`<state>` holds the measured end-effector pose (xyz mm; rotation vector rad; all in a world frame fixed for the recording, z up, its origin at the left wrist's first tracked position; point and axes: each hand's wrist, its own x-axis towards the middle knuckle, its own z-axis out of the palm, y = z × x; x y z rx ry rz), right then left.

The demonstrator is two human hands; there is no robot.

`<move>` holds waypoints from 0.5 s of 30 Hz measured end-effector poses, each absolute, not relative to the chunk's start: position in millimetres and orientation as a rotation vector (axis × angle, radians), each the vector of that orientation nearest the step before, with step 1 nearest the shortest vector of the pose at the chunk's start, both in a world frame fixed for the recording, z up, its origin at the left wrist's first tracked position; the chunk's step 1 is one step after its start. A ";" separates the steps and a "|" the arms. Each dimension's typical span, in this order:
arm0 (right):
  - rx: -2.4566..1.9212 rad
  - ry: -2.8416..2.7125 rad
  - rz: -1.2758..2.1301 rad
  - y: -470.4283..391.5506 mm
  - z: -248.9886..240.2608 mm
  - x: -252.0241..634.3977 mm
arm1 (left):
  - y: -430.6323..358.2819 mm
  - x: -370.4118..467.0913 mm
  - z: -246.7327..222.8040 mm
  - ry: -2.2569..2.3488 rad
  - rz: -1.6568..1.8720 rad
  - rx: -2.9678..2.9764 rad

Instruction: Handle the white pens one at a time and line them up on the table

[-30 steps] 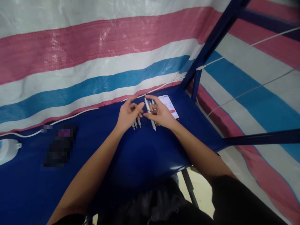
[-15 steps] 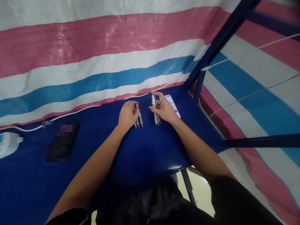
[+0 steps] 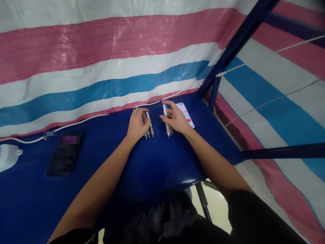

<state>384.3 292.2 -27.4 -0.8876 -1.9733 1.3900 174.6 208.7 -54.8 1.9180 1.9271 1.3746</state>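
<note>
My left hand (image 3: 137,126) is curled over several grey-and-white pens (image 3: 151,130) at the back of the blue table. Its thumb and forefinger close around their upper parts, and the tips point toward me. To the right, across a small gap, my right hand (image 3: 178,119) grips a white-and-grey pen (image 3: 167,127) between thumb and forefinger. More pen tips (image 3: 171,131) show beside that one, partly covered by the fingers. How many pens lie under each hand is hidden.
A lit phone (image 3: 187,116) lies just right of my right hand. On the left are a blurred dark object (image 3: 63,154) and a white device (image 3: 8,157). A white cable (image 3: 76,122) runs along the striped sheet, and a blue metal frame (image 3: 215,91) stands at the right.
The view has shifted slightly. Both hands keep almost the same places and grips; a little more of the rightmost pen's upper part shows at my left hand.
</note>
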 end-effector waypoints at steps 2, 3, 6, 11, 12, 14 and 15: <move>-0.868 -1.995 1.364 290.0 -25.5 384.5 | 208.1 175.3 -53.8 1.914 1.366 1.949; -0.859 -1.999 1.347 288.8 -24.1 384.4 | 207.9 175.5 -53.5 1.916 1.362 1.963; -0.854 -1.966 1.351 286.0 -20.6 383.7 | 207.8 175.4 -54.0 1.953 1.355 1.959; -0.836 -1.947 1.300 288.6 -24.7 382.2 | 209.0 173.0 -57.1 1.961 1.360 1.934; -0.826 -1.957 1.287 289.6 -26.4 382.2 | 209.2 172.6 -57.5 1.960 1.356 1.935; -0.819 -1.980 1.290 291.1 -28.6 382.4 | 209.4 172.4 -57.9 1.975 1.341 1.942; -0.817 -1.991 1.299 291.3 -29.0 382.6 | 209.3 172.6 -58.0 1.983 1.330 1.949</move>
